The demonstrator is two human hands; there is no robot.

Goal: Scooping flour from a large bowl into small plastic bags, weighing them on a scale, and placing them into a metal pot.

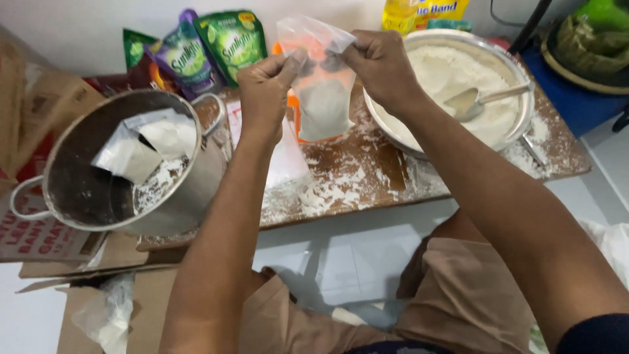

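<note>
Clear plastic bag [322,98] of white flour: I am pinching its top between my left hand [265,85] and right hand [380,65].

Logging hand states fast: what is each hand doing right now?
Left hand: closed, pinching the top left edge of the small clear plastic bag of white flour.
Right hand: closed, pinching the bag's top right edge.

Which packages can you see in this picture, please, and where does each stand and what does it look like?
Clear plastic bag: part-filled with white powder, held up by left hand and right hand.
Green and purple pouches: back left, against the wall.
Yellow bottle: top centre.
Filled clear bags: inside steel pot, left.
Printed cardboard box: far left.
</note>
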